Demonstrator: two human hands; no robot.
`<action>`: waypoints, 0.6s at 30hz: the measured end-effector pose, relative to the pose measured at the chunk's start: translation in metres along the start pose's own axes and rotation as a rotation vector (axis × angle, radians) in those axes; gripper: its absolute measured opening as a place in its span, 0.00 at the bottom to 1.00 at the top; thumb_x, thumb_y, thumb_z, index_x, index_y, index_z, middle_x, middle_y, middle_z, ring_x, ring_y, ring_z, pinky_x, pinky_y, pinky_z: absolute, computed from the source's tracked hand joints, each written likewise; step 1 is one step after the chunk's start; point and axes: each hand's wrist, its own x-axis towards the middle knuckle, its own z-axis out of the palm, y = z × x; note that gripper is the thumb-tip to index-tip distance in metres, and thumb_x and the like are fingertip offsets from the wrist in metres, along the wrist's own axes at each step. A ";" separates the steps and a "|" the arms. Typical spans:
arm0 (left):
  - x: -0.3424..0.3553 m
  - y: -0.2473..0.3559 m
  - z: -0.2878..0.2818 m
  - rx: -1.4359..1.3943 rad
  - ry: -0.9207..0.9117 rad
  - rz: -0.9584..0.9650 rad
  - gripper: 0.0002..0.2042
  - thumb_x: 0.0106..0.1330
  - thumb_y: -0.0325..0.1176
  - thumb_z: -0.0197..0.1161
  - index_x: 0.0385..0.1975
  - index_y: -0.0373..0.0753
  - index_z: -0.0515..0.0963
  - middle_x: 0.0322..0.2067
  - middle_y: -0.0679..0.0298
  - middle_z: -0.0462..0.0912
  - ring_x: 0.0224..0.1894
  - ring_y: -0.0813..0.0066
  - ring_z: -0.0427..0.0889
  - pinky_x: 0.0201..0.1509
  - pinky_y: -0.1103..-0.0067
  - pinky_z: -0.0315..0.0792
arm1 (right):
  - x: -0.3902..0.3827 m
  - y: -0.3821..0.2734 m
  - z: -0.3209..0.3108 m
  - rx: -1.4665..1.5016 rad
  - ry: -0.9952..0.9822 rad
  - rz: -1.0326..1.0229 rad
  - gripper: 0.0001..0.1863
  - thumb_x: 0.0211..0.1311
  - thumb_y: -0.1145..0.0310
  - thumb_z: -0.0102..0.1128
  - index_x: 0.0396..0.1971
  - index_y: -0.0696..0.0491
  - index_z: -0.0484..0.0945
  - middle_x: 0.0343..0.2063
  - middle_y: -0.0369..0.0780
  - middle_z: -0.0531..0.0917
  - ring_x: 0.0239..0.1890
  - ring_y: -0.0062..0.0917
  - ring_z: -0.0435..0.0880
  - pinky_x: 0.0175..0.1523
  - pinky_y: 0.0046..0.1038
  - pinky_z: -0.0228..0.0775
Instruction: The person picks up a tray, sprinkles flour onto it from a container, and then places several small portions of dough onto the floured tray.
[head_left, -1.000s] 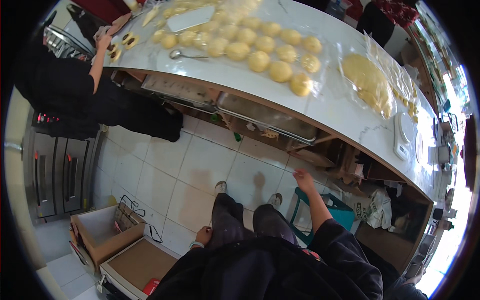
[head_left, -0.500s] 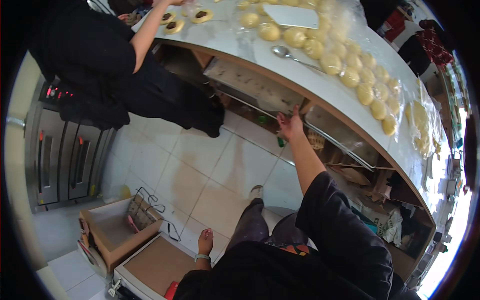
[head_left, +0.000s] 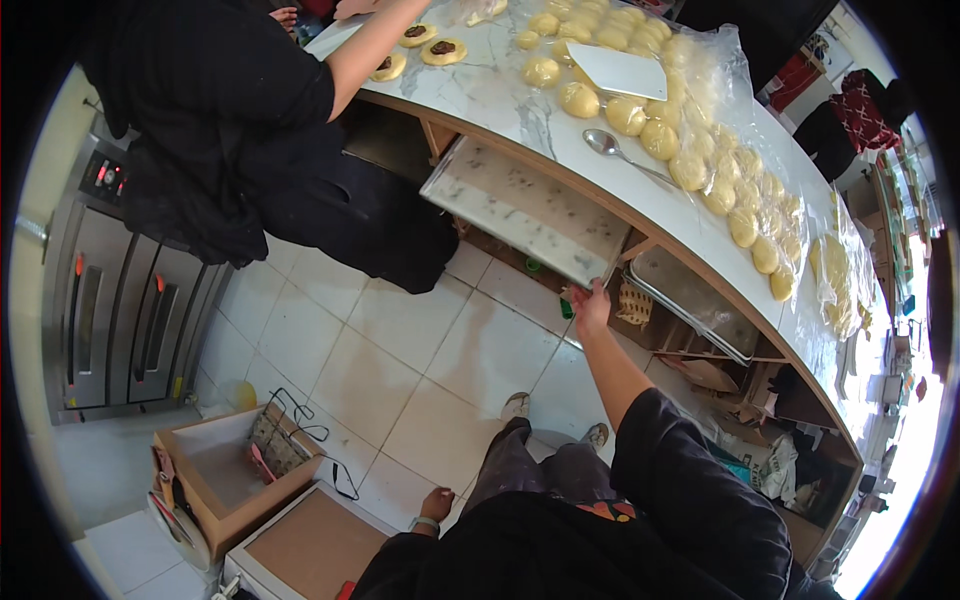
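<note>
Right hand [head_left: 592, 308]: pinching the near right corner, nearer hand
Tray [head_left: 525, 207]: far left of that grip, jutting from under the counter [head_left: 545, 125], long axis running left–right along it
Left hand [head_left: 436, 503]: well apart, finger state unclear

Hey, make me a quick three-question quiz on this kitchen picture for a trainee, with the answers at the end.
1. Which of the wearer's hands is at the corner of the metal tray jutting from under the countertop?
2. True or false: the spoon lies on the floor.
3. Fill in the blank: the flat white board lies on top of the ____.

Key:
1. The right hand.
2. False; it lies on the countertop.
3. dough balls.
</note>
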 end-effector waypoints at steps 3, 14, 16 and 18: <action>0.036 0.018 -0.024 -0.072 0.154 0.172 0.14 0.62 0.42 0.60 0.38 0.38 0.76 0.34 0.55 0.82 0.41 0.58 0.81 0.45 0.70 0.74 | -0.034 0.014 -0.007 0.008 -0.070 0.037 0.19 0.66 0.54 0.53 0.47 0.52 0.64 0.31 0.39 0.78 0.35 0.29 0.81 0.41 0.30 0.68; 0.146 0.190 -0.177 -0.277 0.569 0.608 0.11 0.65 0.31 0.57 0.43 0.33 0.74 0.38 0.52 0.80 0.42 0.60 0.79 0.49 0.71 0.72 | -0.120 0.048 -0.040 -0.055 -0.129 0.153 0.19 0.68 0.56 0.52 0.50 0.53 0.64 0.42 0.38 0.77 0.42 0.29 0.80 0.49 0.31 0.68; 0.154 0.232 -0.193 -0.033 0.824 0.730 0.12 0.64 0.31 0.57 0.45 0.33 0.73 0.43 0.49 0.78 0.46 0.53 0.76 0.52 0.67 0.70 | -0.123 0.050 -0.055 -0.049 -0.117 0.146 0.21 0.68 0.57 0.52 0.51 0.56 0.63 0.44 0.39 0.76 0.42 0.29 0.81 0.49 0.30 0.68; 0.160 0.267 -0.213 0.012 0.925 0.774 0.13 0.64 0.32 0.57 0.46 0.33 0.73 0.45 0.49 0.77 0.47 0.52 0.75 0.53 0.66 0.69 | -0.126 0.050 -0.063 -0.068 -0.083 0.172 0.28 0.68 0.57 0.52 0.57 0.59 0.58 0.48 0.41 0.73 0.43 0.30 0.80 0.50 0.31 0.68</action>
